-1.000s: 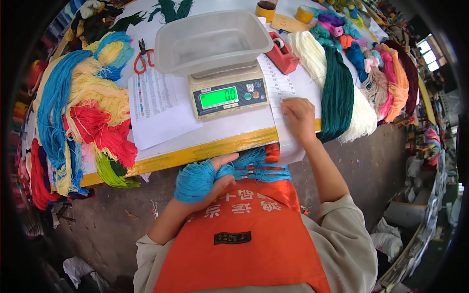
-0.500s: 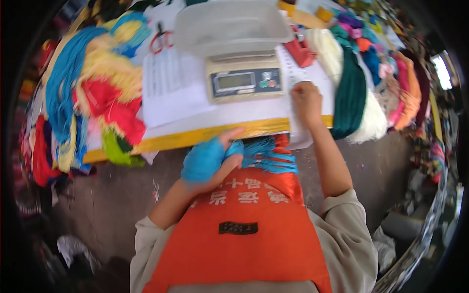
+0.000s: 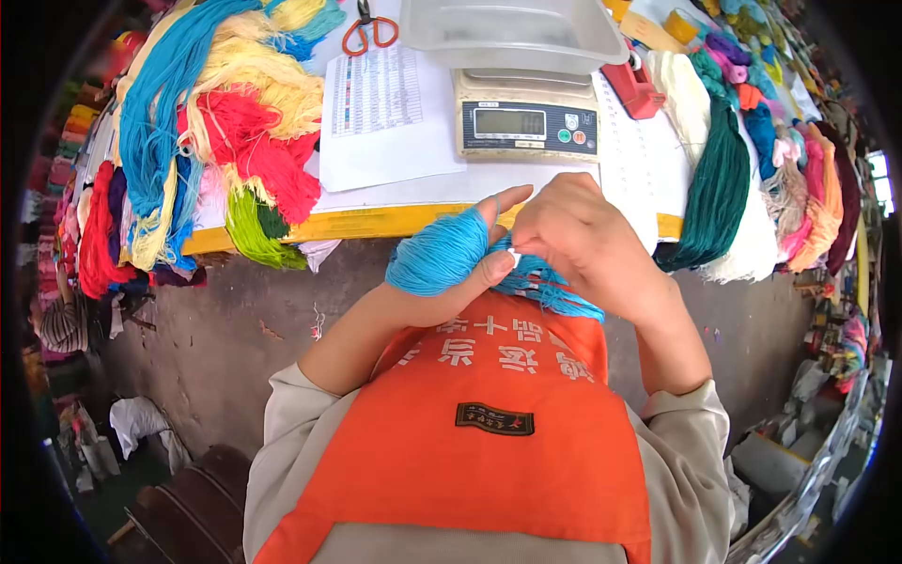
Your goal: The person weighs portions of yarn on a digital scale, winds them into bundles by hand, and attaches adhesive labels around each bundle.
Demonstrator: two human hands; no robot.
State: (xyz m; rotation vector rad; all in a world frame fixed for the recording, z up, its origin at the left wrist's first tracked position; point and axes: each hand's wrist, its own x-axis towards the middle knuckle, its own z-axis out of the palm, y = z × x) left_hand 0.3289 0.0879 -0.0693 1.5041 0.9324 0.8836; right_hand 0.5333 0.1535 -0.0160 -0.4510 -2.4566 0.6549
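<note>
Along the surface's (image 3: 376, 224) front edge, the left hand (image 3: 473, 287) cups blue yarn (image 3: 440, 254), thumb and fingers partly spread; its length runs rightward, beneath the right hand (image 3: 594, 237), fingers bunched, grip unclear.

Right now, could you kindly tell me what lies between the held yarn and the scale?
Between the held yarn and the scale, the head view shows fingers of the left hand, the yellow table edge and white tabletop.
</note>
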